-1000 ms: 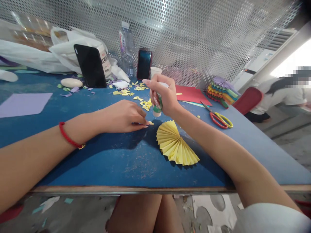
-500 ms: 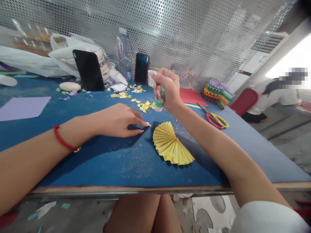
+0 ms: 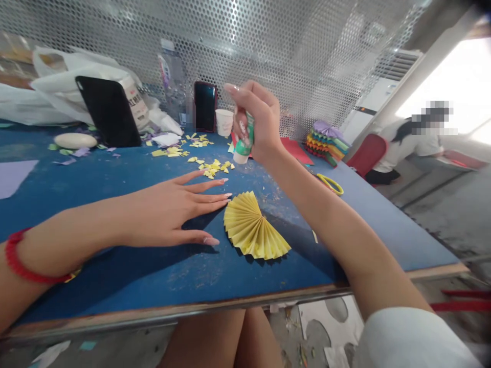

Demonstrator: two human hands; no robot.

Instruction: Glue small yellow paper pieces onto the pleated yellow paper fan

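Scissors (image 3: pixel 330 184) partly behind right forearm (image 3: pixel 326 220); paper fan (image 3: pixel 253 227) beside left hand (image 3: pixel 172 214).

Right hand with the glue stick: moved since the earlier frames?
Yes. The right hand has risen, judged against the yellow paper fan: it sits farther above the fan and now level with the white cup.

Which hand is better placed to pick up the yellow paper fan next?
Left, probably: the left hand is empty, with fingertips just beside the yellow paper fan, while the right hand is raised, gripping a glue stick.
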